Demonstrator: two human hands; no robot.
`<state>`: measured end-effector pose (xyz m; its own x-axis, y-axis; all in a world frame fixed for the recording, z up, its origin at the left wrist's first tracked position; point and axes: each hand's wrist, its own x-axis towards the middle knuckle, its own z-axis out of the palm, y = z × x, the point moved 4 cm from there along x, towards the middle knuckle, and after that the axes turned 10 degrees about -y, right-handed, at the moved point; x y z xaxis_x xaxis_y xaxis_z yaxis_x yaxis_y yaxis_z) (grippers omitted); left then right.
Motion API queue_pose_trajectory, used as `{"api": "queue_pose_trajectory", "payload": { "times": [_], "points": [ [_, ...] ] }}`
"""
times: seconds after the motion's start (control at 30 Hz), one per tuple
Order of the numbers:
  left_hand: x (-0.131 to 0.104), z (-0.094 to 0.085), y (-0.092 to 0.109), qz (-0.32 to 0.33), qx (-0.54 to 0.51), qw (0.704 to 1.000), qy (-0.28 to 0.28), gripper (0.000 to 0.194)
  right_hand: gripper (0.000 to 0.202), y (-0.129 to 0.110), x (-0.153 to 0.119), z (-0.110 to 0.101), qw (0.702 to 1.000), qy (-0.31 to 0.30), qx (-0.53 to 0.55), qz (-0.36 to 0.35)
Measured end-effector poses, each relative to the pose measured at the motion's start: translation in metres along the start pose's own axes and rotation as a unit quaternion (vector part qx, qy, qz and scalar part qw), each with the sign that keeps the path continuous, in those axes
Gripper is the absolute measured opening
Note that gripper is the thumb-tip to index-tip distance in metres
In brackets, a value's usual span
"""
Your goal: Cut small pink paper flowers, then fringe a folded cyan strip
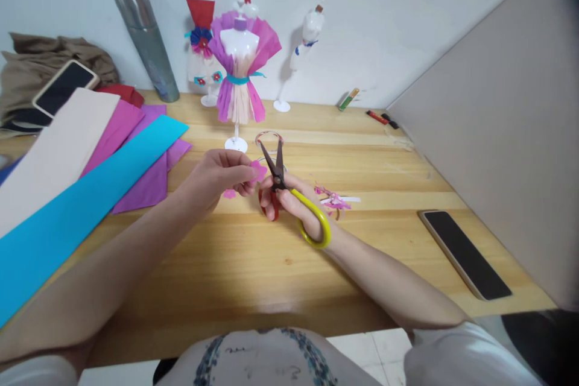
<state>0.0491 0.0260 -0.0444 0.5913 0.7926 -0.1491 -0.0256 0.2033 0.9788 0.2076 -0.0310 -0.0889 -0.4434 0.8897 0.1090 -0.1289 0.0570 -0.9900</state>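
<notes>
Scissors (278,181) (yellow and red handles), blades parted, beside a small pink piece (259,170).

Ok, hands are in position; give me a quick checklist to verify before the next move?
1. Left hand has a grip on the pink piece: ok, pinched between thumb and fingers.
2. Right hand holds the scissors: ok.
3. Blades parted: ok, tips apart and pointing away from the wearer.
4. Blades clear of the left hand: cannot tell; they look close, and one view hides the depth.
5. Mannequin in the purple-and-pink dress upright: ok, standing on its white base.
6. Phone on the right clear of both hands: ok.
</notes>
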Motion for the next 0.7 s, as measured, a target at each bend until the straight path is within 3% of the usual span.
{"api": "queue_pose_trajectory", "payload": {
  "times": [0.27,0.47,0.7],
  "points": [
    [-0.0032,-0.0032,0.0082,0.012,0.031,0.999,0.025,0.017,0.054,0.0011,-0.0038,0.0071,0.997,-0.054,-0.059,0.02],
    [-0.0009,-0.0066,0.0066,-0.005,0.068,0.997,0.036,0.013,0.056,0.0022,-0.0023,0.0054,0.992,-0.016,-0.126,0.009],
    [0.0002,-0.0057,0.0049,-0.015,0.061,0.998,0.022,0.015,0.054,0.0072,0.0007,0.0004,0.988,-0.031,-0.15,0.001]
  ]
}}
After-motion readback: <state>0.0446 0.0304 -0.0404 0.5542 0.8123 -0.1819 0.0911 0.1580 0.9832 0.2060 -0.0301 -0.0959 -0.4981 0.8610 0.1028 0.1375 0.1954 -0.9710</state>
